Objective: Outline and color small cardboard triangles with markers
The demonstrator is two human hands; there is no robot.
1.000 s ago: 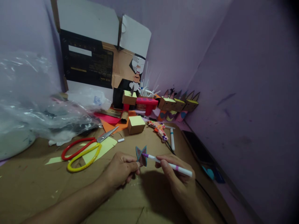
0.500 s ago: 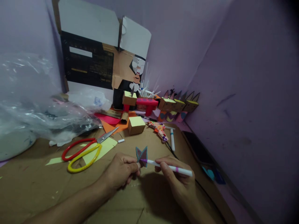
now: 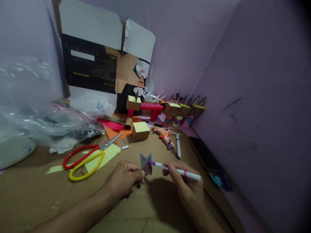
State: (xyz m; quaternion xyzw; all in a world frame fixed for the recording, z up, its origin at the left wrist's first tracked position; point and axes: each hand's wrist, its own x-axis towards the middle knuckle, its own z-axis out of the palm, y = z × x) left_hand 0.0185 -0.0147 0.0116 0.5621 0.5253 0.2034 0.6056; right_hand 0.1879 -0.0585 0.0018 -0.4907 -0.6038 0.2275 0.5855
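Observation:
Between the thumb and fingers of my left hand (image 3: 128,177) is a small cardboard piece (image 3: 147,165) with two pointed tips and blue-edged sides. My right hand (image 3: 186,181) grips a white marker (image 3: 179,171) with a purple tip, which points left and meets the upper right part of the piece. Beyond my hands sits a small cardboard box (image 3: 141,131) with a pale yellow top. To the left lie scissors (image 3: 89,158) with one red and one yellow handle, partly over pale yellow paper (image 3: 107,158).
A patterned glue gun (image 3: 165,136) and a second marker (image 3: 178,145) lie behind my right hand. A dark phone (image 3: 204,153) rests at the right edge. Several cardboard animal figures (image 3: 184,110) stand at the back. Clear plastic bags (image 3: 43,106) fill the left side.
The marker's tip has shifted up and slightly right on the cardboard piece, and the marker lies at a steeper slant. The whole view has moved slightly.

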